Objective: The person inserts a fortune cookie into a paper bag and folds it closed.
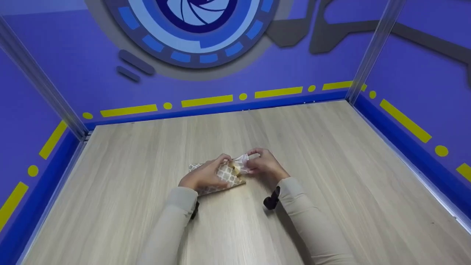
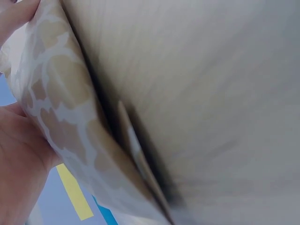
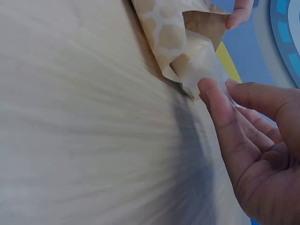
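Observation:
A tan paper bag with a white lattice pattern lies on the table in the head view. My left hand grips it from above, near its open mouth on the right. Out of that mouth sticks a clear plastic wrapper. Thumb and fingers of my right hand pinch the wrapper's end. The right wrist view shows the crumpled plastic partly inside the torn-looking bag edge; whatever else the bag holds is hidden. In the left wrist view, the bag's side and its folded bottom edge are close up.
A light wood-grain table lies under both hands. Blue wall panels with yellow dashes border it at the back and both sides. Metal posts stand at the back corners. Black wrist straps show at the sleeves.

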A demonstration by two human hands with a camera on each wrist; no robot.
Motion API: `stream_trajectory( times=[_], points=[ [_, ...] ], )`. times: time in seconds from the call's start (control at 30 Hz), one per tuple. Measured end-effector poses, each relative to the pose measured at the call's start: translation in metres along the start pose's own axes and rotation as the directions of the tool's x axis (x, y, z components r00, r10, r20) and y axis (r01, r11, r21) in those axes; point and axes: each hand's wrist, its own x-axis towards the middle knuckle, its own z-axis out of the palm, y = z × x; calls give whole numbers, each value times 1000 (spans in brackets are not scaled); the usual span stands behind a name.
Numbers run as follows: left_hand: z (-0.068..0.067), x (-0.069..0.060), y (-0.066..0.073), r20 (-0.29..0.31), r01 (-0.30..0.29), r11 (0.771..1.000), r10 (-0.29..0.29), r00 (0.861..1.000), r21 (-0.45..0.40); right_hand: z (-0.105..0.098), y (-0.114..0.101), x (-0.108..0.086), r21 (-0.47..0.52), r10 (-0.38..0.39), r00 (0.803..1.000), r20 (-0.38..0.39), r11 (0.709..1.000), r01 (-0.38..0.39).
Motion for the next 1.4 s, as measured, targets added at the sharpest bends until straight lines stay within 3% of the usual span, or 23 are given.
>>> stream_trajectory(
  times=[0.27, 0.53, 0.87, 1.4],
  points=[
    [0, -1, 2, -2, 31, 999, -31, 1000, -9, 7, 1, 1, 16, 35, 999, -17, 999, -35],
    [1, -1, 2, -11, -8, 1000, 8, 1000, -18, 12, 0, 0, 13, 11, 1000, -11, 1000, -11],
    [1, -1, 2, -11, -8, 1000, 8, 1000, -1, 17, 1, 1, 8, 28, 999, -16, 1000, -28],
    [2, 0, 4, -11, -17, 1000, 17, 1000, -14, 24, 3, 1, 54, -10, 1000, 18, 998, 9]
  ],
)
